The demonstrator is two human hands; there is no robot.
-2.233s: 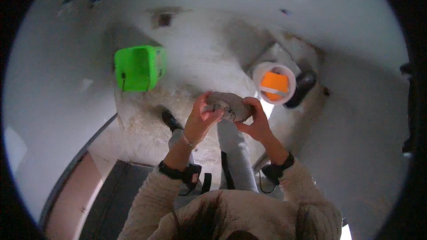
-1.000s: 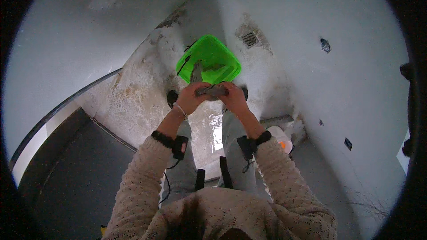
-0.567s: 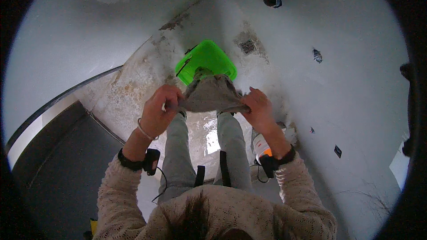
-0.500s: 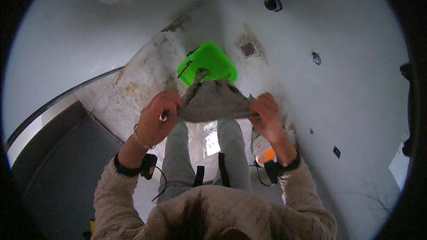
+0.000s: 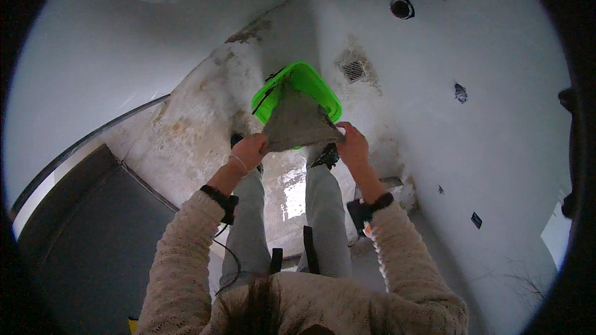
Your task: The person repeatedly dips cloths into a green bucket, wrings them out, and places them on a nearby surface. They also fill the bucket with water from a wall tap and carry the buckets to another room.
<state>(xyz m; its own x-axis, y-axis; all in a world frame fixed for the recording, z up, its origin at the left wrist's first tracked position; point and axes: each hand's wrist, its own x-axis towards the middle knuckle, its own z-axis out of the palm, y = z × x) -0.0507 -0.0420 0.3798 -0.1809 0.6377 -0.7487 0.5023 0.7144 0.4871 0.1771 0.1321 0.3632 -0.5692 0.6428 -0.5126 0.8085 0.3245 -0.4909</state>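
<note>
The left hand (image 5: 250,151) and the right hand (image 5: 352,144) each pinch one near corner of the grey cloth (image 5: 301,125), fingers closed; the fingertips are hard to make out. The cloth is spread between them, in front of the green bucket (image 5: 313,82), and covers much of its opening. Whether its far end hangs inside, I cannot tell. The left shoe (image 5: 236,139) is partly hidden behind the left hand. At the lower left edge, a yellow thing (image 5: 132,325) is cut off.

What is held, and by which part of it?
A grey-brown cloth, by its near edge: left end in the left hand, right end in the right hand.
</note>
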